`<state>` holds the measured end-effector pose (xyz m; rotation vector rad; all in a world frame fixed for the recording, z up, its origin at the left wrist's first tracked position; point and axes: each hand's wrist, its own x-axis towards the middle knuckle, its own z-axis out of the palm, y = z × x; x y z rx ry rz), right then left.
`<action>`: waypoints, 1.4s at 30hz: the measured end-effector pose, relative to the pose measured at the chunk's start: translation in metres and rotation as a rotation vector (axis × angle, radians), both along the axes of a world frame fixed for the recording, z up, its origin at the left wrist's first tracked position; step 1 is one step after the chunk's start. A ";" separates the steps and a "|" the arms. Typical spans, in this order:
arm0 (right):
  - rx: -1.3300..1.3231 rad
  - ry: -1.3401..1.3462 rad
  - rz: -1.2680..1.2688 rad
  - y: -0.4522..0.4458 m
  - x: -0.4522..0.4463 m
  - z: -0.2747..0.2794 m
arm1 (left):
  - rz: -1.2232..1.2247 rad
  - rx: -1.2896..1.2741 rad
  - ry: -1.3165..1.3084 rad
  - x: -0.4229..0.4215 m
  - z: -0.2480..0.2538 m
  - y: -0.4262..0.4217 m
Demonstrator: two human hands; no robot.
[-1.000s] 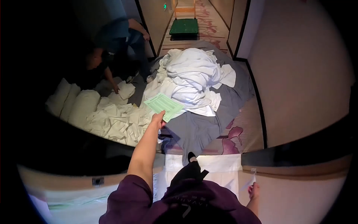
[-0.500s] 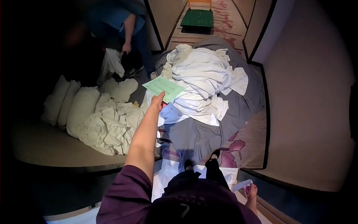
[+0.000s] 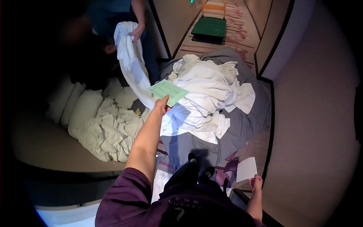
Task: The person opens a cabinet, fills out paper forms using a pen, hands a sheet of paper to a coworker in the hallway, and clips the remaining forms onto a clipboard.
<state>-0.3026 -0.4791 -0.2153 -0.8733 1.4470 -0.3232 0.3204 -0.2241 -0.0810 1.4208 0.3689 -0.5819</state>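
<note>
My left hand (image 3: 163,105) is stretched forward, fingers closed on the near edge of a green printed form (image 3: 169,92). The print is too small to read. Below and beyond the form lies a heap of white linen (image 3: 208,85) on a dark grey cloth (image 3: 247,119). Low on the right, my right hand (image 3: 256,182) pinches the lower corner of a white sheet of paper (image 3: 246,169), its visible side blank. Another person (image 3: 138,32) at the upper left holds up a long white cloth (image 3: 130,56) with both hands.
Pale pillows (image 3: 85,109) and crumpled bedding (image 3: 109,132) lie along the left. A green platform trolley (image 3: 209,27) with an orange handle stands in the corridor beyond the heap. A wall (image 3: 310,113) runs down the right side over patterned carpet (image 3: 254,145).
My right hand has moved forward, and its white paper now faces up. The other person has raised a long white cloth. My left hand still holds the green form out.
</note>
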 end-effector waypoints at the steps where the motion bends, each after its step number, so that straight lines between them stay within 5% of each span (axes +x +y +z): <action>1: -0.014 -0.021 0.006 0.000 -0.005 -0.007 | -0.013 0.013 0.007 0.005 0.000 -0.013; 7: 0.066 0.064 -0.049 0.042 -0.044 -0.006 | -0.218 -0.029 0.052 0.054 -0.044 -0.100; 14: 0.074 0.280 -0.236 0.077 -0.037 0.018 | -0.156 0.096 0.089 0.092 -0.077 -0.151; 17: 0.041 0.155 -0.151 0.068 -0.027 0.013 | -0.343 0.059 0.185 0.120 -0.096 -0.136; 21: -0.043 0.140 0.088 0.044 0.010 0.023 | -0.267 -0.091 0.126 0.126 -0.135 -0.107; 26: -0.432 0.244 0.508 0.011 0.087 0.030 | -0.415 -0.180 -0.018 0.010 -0.192 -0.039; 28: -0.725 0.256 0.702 0.022 0.151 0.054 | -0.565 -0.669 0.292 -0.074 -0.217 -0.001; 32: -0.819 -0.114 1.306 0.108 0.266 0.137 | -0.532 -0.686 0.748 -0.219 -0.094 0.071; 34: -1.065 -0.414 1.586 0.153 0.278 0.125 | -0.375 -0.711 0.642 -0.274 -0.060 0.104; 37: -0.967 -0.667 1.817 0.228 0.272 0.137 | -0.169 -0.971 0.378 -0.334 -0.005 0.168; 39: -0.942 -1.002 1.890 0.276 0.256 0.148 | -0.074 -0.385 0.064 -0.387 -0.007 0.216; 41: -0.760 -1.177 1.871 0.314 0.238 0.170 | -0.001 -0.089 -0.161 -0.437 0.006 0.247; 42: -0.713 -1.115 1.910 0.331 0.224 0.179 | 0.171 -0.255 0.008 -0.452 0.027 0.257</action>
